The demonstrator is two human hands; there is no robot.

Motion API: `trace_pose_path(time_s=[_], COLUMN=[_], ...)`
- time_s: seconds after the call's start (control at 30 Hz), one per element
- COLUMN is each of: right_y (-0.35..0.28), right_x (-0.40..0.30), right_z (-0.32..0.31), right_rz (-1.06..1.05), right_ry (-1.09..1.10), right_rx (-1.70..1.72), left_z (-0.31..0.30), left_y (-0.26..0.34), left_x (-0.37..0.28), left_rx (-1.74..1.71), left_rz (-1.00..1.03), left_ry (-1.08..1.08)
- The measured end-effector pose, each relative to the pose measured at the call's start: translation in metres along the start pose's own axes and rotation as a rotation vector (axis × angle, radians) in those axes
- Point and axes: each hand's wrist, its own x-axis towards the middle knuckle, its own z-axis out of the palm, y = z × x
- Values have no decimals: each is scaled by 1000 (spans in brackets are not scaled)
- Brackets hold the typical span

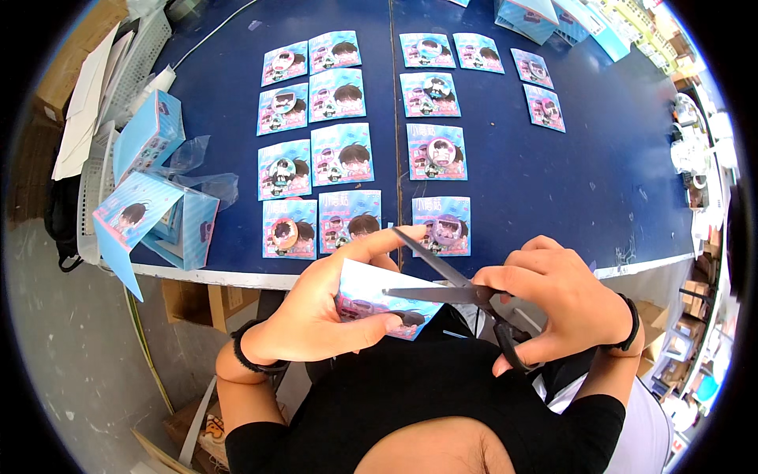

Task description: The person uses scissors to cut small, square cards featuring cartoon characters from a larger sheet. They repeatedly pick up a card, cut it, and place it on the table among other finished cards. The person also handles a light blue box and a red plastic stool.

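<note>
My left hand (320, 308) grips a small blue printed packet (379, 296), tilted, with its pale top edge towards the scissors. In my right hand (551, 290) is a pair of dark scissors (456, 284) with the blades apart. The lower blade lies across the packet in view; whether anything is between the blades I cannot tell. Past my hands, printed packets with a cartoon figure lie in columns on the blue table. Several carry a round badge on top, such as the purple badge (447, 230) and the orange badge (285, 233); others, such as the packet (342, 154), show none.
Open blue display boxes (195, 231) and clear plastic film (207, 186) sit at the table's left edge, beside white plastic baskets (139, 59) with papers. More blue boxes (527, 18) stand at the far right. Under the table is a cardboard box (207, 302).
</note>
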Motion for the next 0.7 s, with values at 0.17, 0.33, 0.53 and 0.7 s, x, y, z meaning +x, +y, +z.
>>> trace_pose_path(time_s=[0.17, 0.33, 0.53, 0.7], right_y=[-1, -2, 0, 1], right_x=[0, 0, -1, -2], right_z=[0, -3, -3, -2], right_rz=[-6, -7, 3, 4], right_ry=[-33, -74, -82, -82], right_rx=[11, 1, 33, 41], left_z=[2, -7, -3, -6], left_y=[2, -4, -2, -1], left_x=[0, -1, -2, -1], left_rx=[-6, 124, 57, 112], left_rz=[-9, 84, 6, 14], left_ry=[-2, -84, 3, -41])
